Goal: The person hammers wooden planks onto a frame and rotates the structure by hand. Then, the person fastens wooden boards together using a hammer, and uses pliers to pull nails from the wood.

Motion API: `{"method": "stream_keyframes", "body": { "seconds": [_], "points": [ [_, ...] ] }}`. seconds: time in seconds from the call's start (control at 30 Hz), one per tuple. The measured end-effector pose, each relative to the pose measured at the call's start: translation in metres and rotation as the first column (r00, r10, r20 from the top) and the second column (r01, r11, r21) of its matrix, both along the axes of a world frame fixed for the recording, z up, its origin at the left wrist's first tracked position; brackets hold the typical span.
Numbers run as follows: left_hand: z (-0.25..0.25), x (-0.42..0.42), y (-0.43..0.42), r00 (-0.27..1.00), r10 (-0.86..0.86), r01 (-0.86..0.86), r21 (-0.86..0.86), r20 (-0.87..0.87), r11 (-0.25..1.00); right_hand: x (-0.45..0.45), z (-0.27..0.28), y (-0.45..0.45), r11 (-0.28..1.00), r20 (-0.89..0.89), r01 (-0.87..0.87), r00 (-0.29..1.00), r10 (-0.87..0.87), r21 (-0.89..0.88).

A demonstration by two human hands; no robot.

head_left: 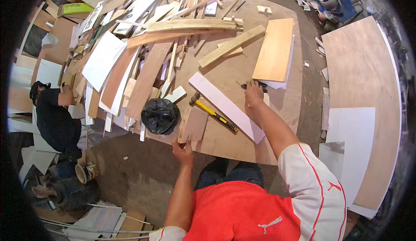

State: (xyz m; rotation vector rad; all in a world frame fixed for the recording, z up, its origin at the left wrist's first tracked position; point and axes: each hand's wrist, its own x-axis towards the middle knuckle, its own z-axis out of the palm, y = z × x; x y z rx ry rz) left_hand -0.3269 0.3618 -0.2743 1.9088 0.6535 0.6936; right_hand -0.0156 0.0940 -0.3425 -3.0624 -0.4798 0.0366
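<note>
My left hand [183, 152] grips the near end of a short wooden piece [193, 123] at the front edge of the worktable. My right hand [254, 94] reaches forward, its fingers closed on a small dark object beside the near end of a light wooden board [274, 50]. What that dark object is, I cannot make out. Between my hands lie a hammer [213, 113] with a yellow and black handle and a long pale strip [226, 106]. A black plastic bag [160, 116], bunched and rounded, sits left of the wooden piece.
Wood offcuts [149, 63] pile over the table's left side. A wooden bar [232, 45] lies towards the back. Large panels [364, 76] stand at the right. Another person [56, 117] in dark clothes is at the left, near a bucket [86, 172].
</note>
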Motion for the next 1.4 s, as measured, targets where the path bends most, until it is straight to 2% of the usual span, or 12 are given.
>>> {"method": "stream_keyframes", "body": {
  "seconds": [0.2, 0.33, 0.47, 0.53, 0.6, 0.7, 0.8, 0.9, 1.0, 1.17, 1.3, 1.4],
  "points": [
    [-0.005, -0.017, -0.018, 0.996, -0.082, 0.075, 0.151, 0.038, 0.986, 0.004, 0.003, -0.020, 0.995, -0.012, -0.058, 0.998, 0.059, 0.086],
    [0.035, 0.005, -0.047, 0.952, -0.296, 0.228, 0.475, 0.073, 0.850, -0.006, 0.008, -0.056, 0.856, 0.326, -0.243, 0.941, 0.093, 0.456],
    [0.045, 0.037, -0.099, 0.917, -0.393, 0.291, 0.557, 0.068, 0.778, -0.024, 0.029, -0.096, 0.750, 0.221, -0.118, 0.974, -0.038, 0.650],
    [0.049, 0.045, -0.129, 0.903, -0.429, 0.333, 0.593, 0.024, 0.733, -0.047, 0.046, -0.112, 0.366, -0.099, 0.137, 0.988, -0.120, 0.921],
    [0.047, 0.048, -0.156, 0.873, -0.482, 0.420, 0.621, -0.077, 0.662, -0.079, 0.076, -0.133, 0.040, -0.443, 0.446, 0.895, -0.057, 0.894],
    [0.010, 0.038, -0.193, 0.817, -0.542, 0.540, 0.590, -0.196, 0.600, -0.119, 0.047, -0.165, 0.053, -0.361, 0.375, 0.915, -0.178, 0.925],
    [-0.008, 0.017, -0.225, 0.765, -0.569, 0.629, 0.540, -0.302, 0.559, -0.172, 0.060, -0.205, -0.146, -0.806, 0.828, 0.561, 0.188, 0.542],
    [-0.025, 0.010, -0.230, 0.797, -0.476, 0.600, 0.574, -0.372, 0.557, -0.196, 0.046, -0.235, 0.075, -0.864, 0.914, 0.346, 0.365, 0.398],
    [-0.027, -0.005, -0.234, 0.801, -0.368, 0.590, 0.514, -0.473, 0.623, -0.218, 0.044, -0.243, -0.042, -0.835, 0.927, 0.355, 0.421, 0.373],
    [-0.038, -0.019, -0.248, 0.877, -0.143, 0.293, 0.275, -0.458, 0.916, -0.228, 0.068, -0.238, 0.173, -0.871, 0.890, 0.345, 0.351, 0.422],
    [-0.040, -0.014, -0.257, 0.874, -0.128, 0.296, 0.304, -0.470, 0.906, -0.217, 0.018, -0.236, 0.515, -0.902, 0.756, 0.238, 0.360, 0.405],
    [-0.040, -0.001, -0.252, 0.839, -0.215, 0.439, 0.388, -0.500, 0.810, -0.224, 0.014, -0.226, 0.450, -0.891, 0.794, 0.240, 0.386, 0.409]
  ]
}}
